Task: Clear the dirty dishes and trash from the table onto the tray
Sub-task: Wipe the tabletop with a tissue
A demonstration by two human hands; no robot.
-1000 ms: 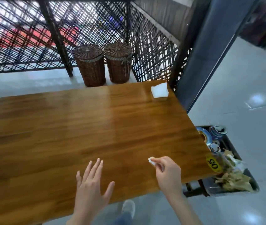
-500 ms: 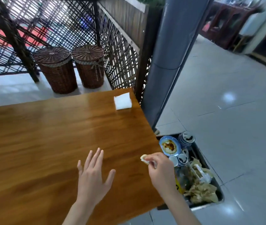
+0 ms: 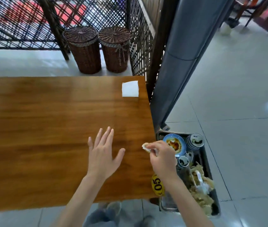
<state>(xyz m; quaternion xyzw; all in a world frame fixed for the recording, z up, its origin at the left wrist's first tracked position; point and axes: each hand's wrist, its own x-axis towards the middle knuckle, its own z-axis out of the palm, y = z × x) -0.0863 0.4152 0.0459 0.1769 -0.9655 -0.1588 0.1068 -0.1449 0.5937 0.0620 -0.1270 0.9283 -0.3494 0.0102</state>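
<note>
Low and right of centre, the right hand (image 3: 162, 158) pinches a crumpled scrap (image 3: 146, 147), its length running up-left, over the surface (image 3: 48, 128) edge. Left hand (image 3: 103, 154) spread. Tray (image 3: 207, 163) with blue dish (image 3: 176, 141) lies right; white napkin (image 3: 130, 88) above.

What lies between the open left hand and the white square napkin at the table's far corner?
Only bare wooden table, in the head view: nothing lies between left hand and white square napkin.
</note>
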